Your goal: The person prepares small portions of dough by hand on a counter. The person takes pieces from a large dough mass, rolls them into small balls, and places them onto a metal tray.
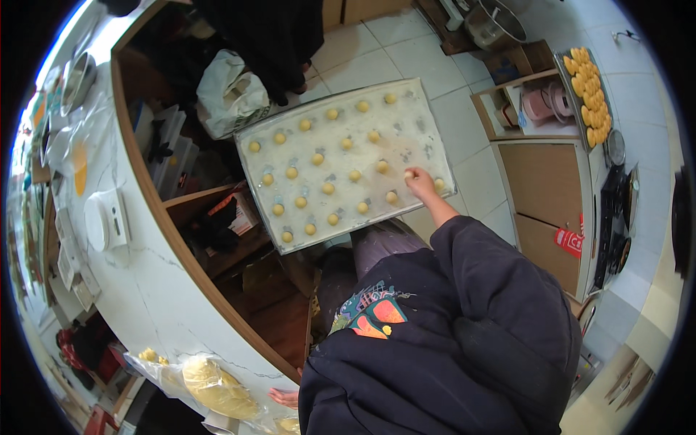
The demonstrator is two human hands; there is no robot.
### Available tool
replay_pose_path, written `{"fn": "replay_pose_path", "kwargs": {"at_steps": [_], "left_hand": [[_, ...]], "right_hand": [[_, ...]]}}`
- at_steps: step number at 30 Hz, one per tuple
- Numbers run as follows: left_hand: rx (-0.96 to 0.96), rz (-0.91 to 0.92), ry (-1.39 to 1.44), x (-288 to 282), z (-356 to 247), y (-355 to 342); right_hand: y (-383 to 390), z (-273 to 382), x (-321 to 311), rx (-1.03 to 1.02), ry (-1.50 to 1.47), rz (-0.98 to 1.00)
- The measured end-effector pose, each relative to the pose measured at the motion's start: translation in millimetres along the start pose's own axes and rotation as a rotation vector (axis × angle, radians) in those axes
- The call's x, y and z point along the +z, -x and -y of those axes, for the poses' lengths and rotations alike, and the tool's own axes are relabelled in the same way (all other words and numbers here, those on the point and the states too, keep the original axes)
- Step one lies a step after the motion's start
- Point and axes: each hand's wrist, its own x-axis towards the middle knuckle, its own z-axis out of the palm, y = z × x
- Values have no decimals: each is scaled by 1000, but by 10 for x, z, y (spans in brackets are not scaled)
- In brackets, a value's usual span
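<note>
A large floured baking tray [406, 109] lies in front of me, with several small round dough balls [317, 159] set out in rough rows. Over the tray's right part, my right hand [424, 185] pinches a dough ball between its fingertips. Another dough ball [439, 184] rests just right of that hand. My left hand [284, 397] is low at the counter's edge, partly hidden by my dark sweatshirt; its visible fingers are stretched out. Beside them, a big lump of yellow dough [214, 388] lies in clear plastic on the counter.
A marbled counter [156, 290] curves along the left, carrying a white kitchen scale [107, 220]. Behind the tray are a white bag [230, 94] and a person in black [261, 36]. At right, a tray of golden baked pieces [591, 98] tops a cabinet [544, 181].
</note>
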Motion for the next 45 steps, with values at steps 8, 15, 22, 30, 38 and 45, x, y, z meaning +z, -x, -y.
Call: {"fn": "replay_pose_path", "kwargs": {"at_steps": [8,15,22,30,38,45], "left_hand": [[107,53,27,103,3,-184],[-24,35,10,-2,100,109],[-197,197,-72,-267,-188,171],[-301,256,-44,-345,-246,160],[-410,215,64,-374,-288,146],[-461,268,155,-445,-295,102]], "right_hand": [[-418,116,-48,19,-14,-295],[-300,251,-32,-348,271,-517],[624,2488,905,-956,-145,75],[2916,4331,2274,-1795,-268,853],[3826,4116,3605,-1838,525,851],[4394,4600,4346,-1795,720,709]]}}
